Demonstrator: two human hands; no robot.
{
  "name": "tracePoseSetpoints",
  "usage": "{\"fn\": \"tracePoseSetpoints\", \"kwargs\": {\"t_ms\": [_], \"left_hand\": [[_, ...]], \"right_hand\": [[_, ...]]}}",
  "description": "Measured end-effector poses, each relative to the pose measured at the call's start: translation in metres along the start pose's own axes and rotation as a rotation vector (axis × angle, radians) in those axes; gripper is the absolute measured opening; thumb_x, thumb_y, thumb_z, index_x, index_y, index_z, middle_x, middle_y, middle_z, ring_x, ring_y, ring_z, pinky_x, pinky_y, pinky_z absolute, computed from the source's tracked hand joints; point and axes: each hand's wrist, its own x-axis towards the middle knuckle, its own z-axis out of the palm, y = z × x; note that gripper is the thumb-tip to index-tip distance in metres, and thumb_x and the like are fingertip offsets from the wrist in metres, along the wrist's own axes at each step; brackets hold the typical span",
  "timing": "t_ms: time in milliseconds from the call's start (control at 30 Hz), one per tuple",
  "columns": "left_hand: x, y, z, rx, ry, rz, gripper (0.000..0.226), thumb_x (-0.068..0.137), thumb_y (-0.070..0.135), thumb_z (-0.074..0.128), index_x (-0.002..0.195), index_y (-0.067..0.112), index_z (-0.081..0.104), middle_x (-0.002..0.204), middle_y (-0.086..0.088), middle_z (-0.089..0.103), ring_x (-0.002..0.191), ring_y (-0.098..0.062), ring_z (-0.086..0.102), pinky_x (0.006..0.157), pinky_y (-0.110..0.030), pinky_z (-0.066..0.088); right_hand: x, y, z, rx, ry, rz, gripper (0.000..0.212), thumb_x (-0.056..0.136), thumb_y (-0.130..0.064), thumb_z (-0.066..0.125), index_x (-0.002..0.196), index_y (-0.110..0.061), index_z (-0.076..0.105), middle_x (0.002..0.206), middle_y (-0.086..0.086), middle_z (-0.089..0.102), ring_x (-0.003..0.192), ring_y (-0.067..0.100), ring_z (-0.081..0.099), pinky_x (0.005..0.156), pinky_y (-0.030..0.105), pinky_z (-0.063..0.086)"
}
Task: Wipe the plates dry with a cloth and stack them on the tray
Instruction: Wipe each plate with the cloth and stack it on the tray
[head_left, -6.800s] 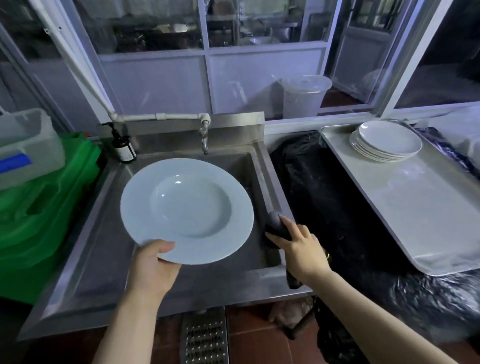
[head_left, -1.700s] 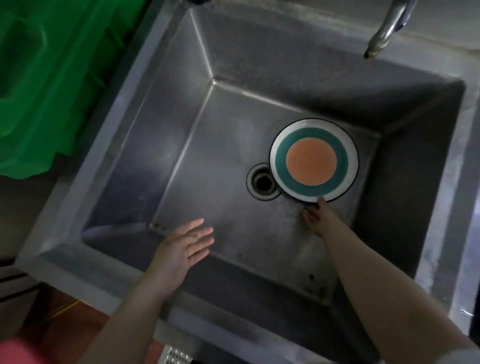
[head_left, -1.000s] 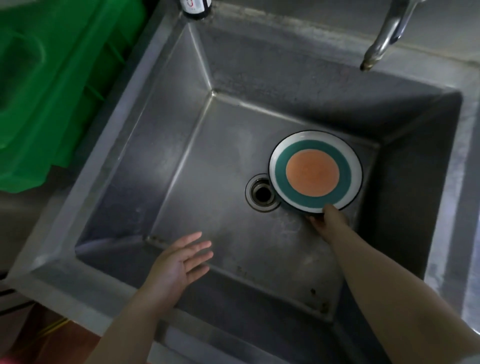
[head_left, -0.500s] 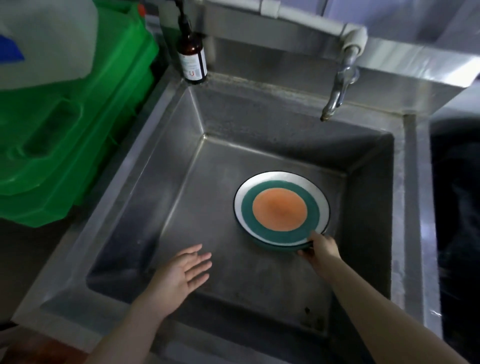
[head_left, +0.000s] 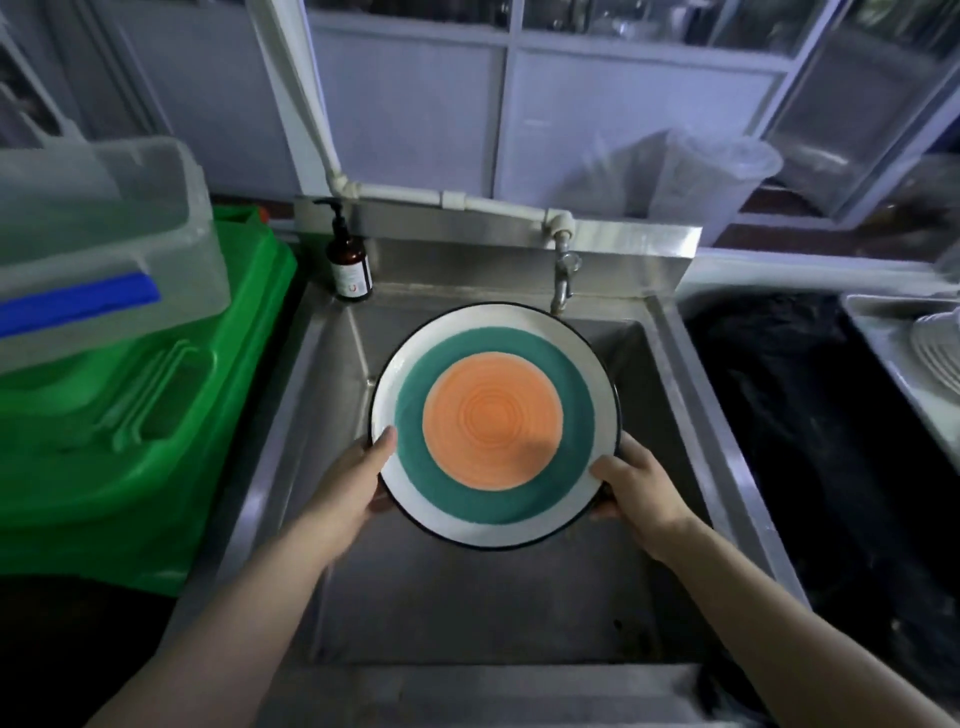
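Steel sink (head_left: 270, 436) fills centre frame. Green crate (head_left: 130, 441) at 9 o'clock of it, clear lidded tub (head_left: 104, 234) on top. Black plastic sheeting (head_left: 810, 441) at 3 o'clock, then tray (head_left: 878, 332) at far right edge with a white plate stack (head_left: 940, 353) already on it, mostly cropped.

Plate (head_left: 493, 423) held level above the basin, face up: orange centre, teal ring, white band, thin dark rim. Left hand (head_left: 353, 483) grips rim at 8 o'clock, thumb on top face. Right hand (head_left: 636, 486) grips rim at 4 o'clock, thumb on top, fingers curled under. Both closed on the plate, nothing else in either.

Handling, judged: glazed ceramic, rigid, moderately heavy, chips or shatters if dropped onto steel. Probably wet, so slick. Best hold at rim, thumb over and fingers under, two opposed points as now. For one-hand wiping, palm support under the base looks safer than an edge pinch. No cloth in view.

Tap (head_left: 563, 275) at 12 o'clock of plate. Brown pump bottle (head_left: 349, 265) at 11 o'clock on sink ledge; white label with a small red mark, text too small to read. No other writing legible.
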Motion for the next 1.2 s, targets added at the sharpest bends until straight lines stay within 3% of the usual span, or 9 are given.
{"fn": "tracePoseSetpoints", "kwargs": {"t_ms": [133, 267, 333, 433, 600, 733, 900, 1000, 1200], "left_hand": [[-0.01, 0.046, -0.006, 0.076, 0.073, 0.193, 0.012, 0.097, 0.037, 0.056, 0.093, 0.028, 0.064, 0.102, -0.001, 0.072, 0.095, -0.023, 0.067, 0.088, -0.047, 0.055], [-0.028, 0.095, -0.008, 0.109, 0.085, 0.423, 0.01, 0.098, 0.035, 0.054, 0.097, 0.03, 0.062, 0.105, 0.006, 0.069, 0.092, -0.011, 0.065, 0.081, -0.031, 0.051], [-0.041, 0.12, -0.006, 0.137, 0.114, 0.526, 0.018, 0.098, 0.039, 0.052, 0.108, 0.026, 0.062, 0.103, 0.007, 0.068, 0.092, -0.006, 0.064, 0.076, -0.023, 0.047], [-0.061, 0.153, 0.0, 0.17, 0.194, 0.694, 0.016, 0.099, 0.035, 0.051, 0.092, 0.024, 0.061, 0.084, 0.017, 0.062, 0.069, 0.011, 0.059, 0.055, -0.006, 0.039], [-0.082, 0.181, 0.006, 0.152, 0.195, 0.882, 0.026, 0.097, 0.037, 0.051, 0.076, 0.024, 0.058, 0.074, 0.007, 0.063, 0.067, -0.005, 0.058, 0.062, -0.023, 0.044], [-0.094, 0.194, 0.012, 0.158, 0.19, 1.073, 0.014, 0.097, 0.026, 0.05, 0.091, 0.026, 0.062, 0.085, 0.018, 0.063, 0.075, 0.02, 0.058, 0.064, 0.0, 0.04], [-0.098, 0.204, 0.015, 0.186, 0.18, 1.153, 0.032, 0.089, 0.043, 0.048, 0.096, 0.016, 0.062, 0.081, 0.004, 0.063, 0.073, 0.0, 0.057, 0.069, -0.015, 0.044], [-0.101, 0.208, 0.018, 0.189, 0.189, 1.178, 0.018, 0.095, 0.034, 0.051, 0.094, 0.02, 0.061, 0.08, 0.015, 0.062, 0.076, 0.002, 0.058, 0.066, -0.012, 0.042], [-0.104, 0.217, 0.019, 0.175, 0.188, 1.221, 0.01, 0.097, 0.024, 0.052, 0.094, 0.019, 0.06, 0.079, 0.016, 0.06, 0.072, 0.004, 0.057, 0.064, -0.013, 0.042]], "right_hand": [[-0.02, -0.038, 0.012, 0.008, 0.002, -0.136, 0.033, 0.068, -0.014, 0.052, 0.099, -0.023, 0.062, 0.079, 0.002, 0.071, 0.071, 0.019, 0.068, 0.059, 0.039, 0.055], [-0.035, -0.077, 0.011, -0.022, 0.008, -0.294, 0.03, 0.077, -0.015, 0.057, 0.097, -0.036, 0.065, 0.092, 0.006, 0.07, 0.085, 0.024, 0.068, 0.074, 0.051, 0.056], [-0.043, -0.098, 0.011, -0.057, 0.001, -0.393, 0.039, 0.087, -0.008, 0.057, 0.099, -0.045, 0.065, 0.1, 0.0, 0.071, 0.093, 0.018, 0.069, 0.072, 0.041, 0.059], [-0.053, -0.129, 0.008, -0.103, 0.037, -0.516, 0.044, 0.094, -0.001, 0.055, 0.103, -0.044, 0.062, 0.102, -0.006, 0.071, 0.093, 0.011, 0.069, 0.068, 0.026, 0.057], [-0.059, -0.169, 0.0, -0.061, 0.116, -0.682, 0.045, 0.093, 0.007, 0.05, 0.112, -0.034, 0.057, 0.107, -0.008, 0.069, 0.101, 0.018, 0.066, 0.076, 0.036, 0.059], [-0.062, -0.183, -0.002, 0.033, 0.202, -0.748, 0.037, 0.094, 0.007, 0.05, 0.115, -0.022, 0.057, 0.103, -0.008, 0.07, 0.1, 0.02, 0.066, 0.073, 0.028, 0.057], [-0.067, -0.193, -0.004, 0.078, 0.264, -0.786, 0.035, 0.094, 0.01, 0.045, 0.12, -0.01, 0.058, 0.104, -0.003, 0.072, 0.101, 0.019, 0.068, 0.077, 0.028, 0.057], [-0.069, -0.2, -0.006, 0.079, 0.282, -0.803, 0.033, 0.096, 0.009, 0.045, 0.125, -0.002, 0.055, 0.11, 0.008, 0.07, 0.104, 0.023, 0.067, 0.08, 0.03, 0.057], [-0.075, -0.208, -0.004, 0.052, 0.27, -0.841, 0.038, 0.096, 0.009, 0.044, 0.11, -0.022, 0.062, 0.103, -0.003, 0.072, 0.102, 0.02, 0.068, 0.08, 0.03, 0.057]]}}
